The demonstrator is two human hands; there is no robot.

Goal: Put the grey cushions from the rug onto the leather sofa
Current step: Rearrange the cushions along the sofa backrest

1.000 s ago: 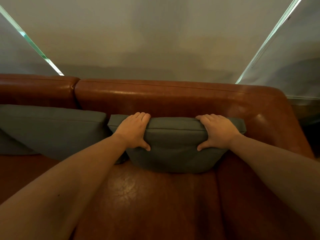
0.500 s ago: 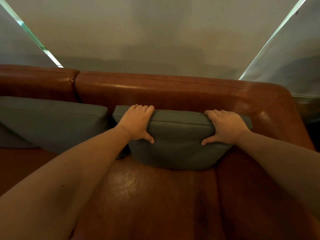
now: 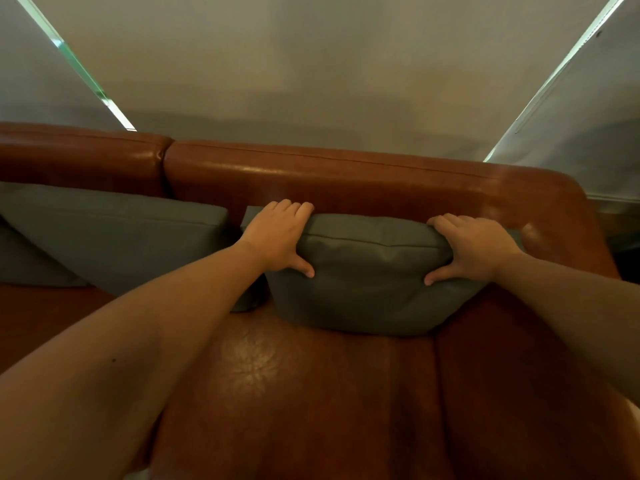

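Observation:
A grey cushion (image 3: 370, 282) stands on the brown leather sofa (image 3: 311, 393), leaning against the backrest near the right armrest. My left hand (image 3: 280, 237) grips its top left edge, fingers over the top and thumb on the front. My right hand (image 3: 474, 247) grips the top right edge the same way. The top of the cushion is creased between my hands. A second grey cushion (image 3: 114, 237) leans against the backrest to the left, close to the first; whether they touch is hidden by my left arm.
The sofa backrest (image 3: 346, 174) runs across the view, with the rounded right armrest (image 3: 561, 216) beside the held cushion. Pale blinds (image 3: 311, 64) hang behind the sofa. A further grey shape (image 3: 20, 261) sits at the far left edge.
Both hands have pushed the cushion farther back and slightly right against the backrest. My hands have drawn a little closer together and the top edge now bunches between them.

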